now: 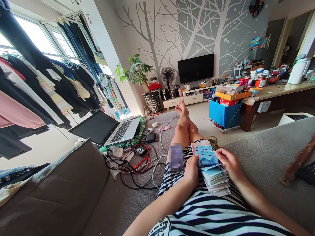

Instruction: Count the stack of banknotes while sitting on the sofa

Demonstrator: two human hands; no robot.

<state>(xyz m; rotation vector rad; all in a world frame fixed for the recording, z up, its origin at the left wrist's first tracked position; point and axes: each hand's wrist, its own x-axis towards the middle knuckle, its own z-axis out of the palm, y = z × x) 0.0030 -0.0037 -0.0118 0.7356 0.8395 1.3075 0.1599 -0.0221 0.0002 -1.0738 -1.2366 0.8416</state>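
Above my lap, my left hand [191,171] is closed on a wad of banknotes [203,146], its thumb lying on the near edge. Between finger and thumb, my right hand [230,163] pinches the right end of a blue banknote [207,158] marked 10, which fans out in front of the others. Just below both hands, a thick stack of folded banknotes [216,181] hangs over the striped cloth on my lap. The lower fingers of my left hand are hidden behind the notes. Left of that hand, a phone [176,159] with a blurred screen rests on my thigh.
On the couch to the left lie an open laptop [120,129], tangled cables [137,173] and a white charger [117,151]. A grey cushion [64,190] stands nearer me. Beyond my legs are a blue bin [224,114] and a cluttered table [270,91]. A brown strap-like object [299,160] lies at right.
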